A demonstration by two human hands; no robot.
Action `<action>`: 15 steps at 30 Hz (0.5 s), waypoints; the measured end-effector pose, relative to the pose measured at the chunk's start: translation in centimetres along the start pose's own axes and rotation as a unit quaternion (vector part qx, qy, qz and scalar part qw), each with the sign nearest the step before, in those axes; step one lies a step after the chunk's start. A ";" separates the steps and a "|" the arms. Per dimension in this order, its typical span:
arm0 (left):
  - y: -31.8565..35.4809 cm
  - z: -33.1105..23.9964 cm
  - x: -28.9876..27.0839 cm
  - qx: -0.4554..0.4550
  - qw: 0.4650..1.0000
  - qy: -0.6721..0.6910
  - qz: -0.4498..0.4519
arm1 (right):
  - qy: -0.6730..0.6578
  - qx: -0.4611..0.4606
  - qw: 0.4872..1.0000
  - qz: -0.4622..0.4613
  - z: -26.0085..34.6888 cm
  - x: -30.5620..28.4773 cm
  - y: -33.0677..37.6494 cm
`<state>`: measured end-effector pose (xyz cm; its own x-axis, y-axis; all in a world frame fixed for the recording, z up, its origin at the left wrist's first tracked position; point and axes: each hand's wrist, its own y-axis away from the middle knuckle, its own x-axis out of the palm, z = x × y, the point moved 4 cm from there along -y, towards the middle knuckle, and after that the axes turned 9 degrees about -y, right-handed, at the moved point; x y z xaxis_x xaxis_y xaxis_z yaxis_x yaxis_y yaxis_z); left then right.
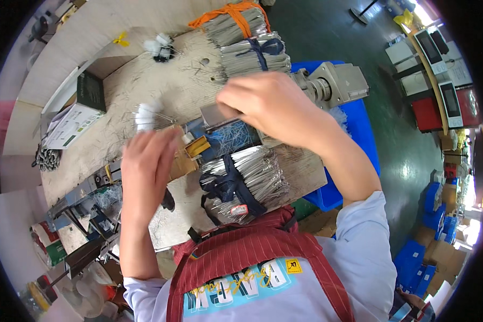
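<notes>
My left hand (146, 169) is raised over the bench with its fingers bent together. Just beyond its fingertips is a cluster of white brush heads (146, 115) on thin wires; I cannot tell whether they touch. My right hand (268, 104) is closed, knuckles up, above a small machine with a metal motor housing (341, 83). Its fingertips are blurred, and whatever they pinch is hidden. Below the hands, blue bristle scraps (231, 140) fill a trough beside a yellow block (197, 146). Close to my body lies a bundle of silvery wires (263, 174) tied with dark cloth.
More wire bundles lie at the far edge, one tied with orange cloth (241, 21), another with dark cloth (260, 51). White brush heads (160, 45) sit farther back. A box (80, 115) stands left. Right of the bench is a blue bin (362, 145).
</notes>
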<state>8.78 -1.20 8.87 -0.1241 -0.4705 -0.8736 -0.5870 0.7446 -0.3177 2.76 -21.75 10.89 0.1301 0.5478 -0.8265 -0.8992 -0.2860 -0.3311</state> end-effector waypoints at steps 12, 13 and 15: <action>1.3 2.4 -2.0 -0.023 0.987 -0.079 0.141 | -0.007 -0.112 0.987 0.119 1.7 4.7 -4.7; 1.6 2.6 -1.9 -0.029 0.986 -0.079 0.146 | 0.011 -0.155 0.983 0.102 2.5 6.4 -5.0; 2.6 2.6 -1.8 -0.032 0.994 -0.054 0.092 | -0.006 -0.201 0.975 0.096 3.8 8.9 -5.4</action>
<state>9.54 2.80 8.67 -0.1502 -0.2730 -0.9502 -0.6124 0.7802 -0.1273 7.16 -12.37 6.99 -0.0310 0.4620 -0.8863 -0.6700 -0.6677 -0.3246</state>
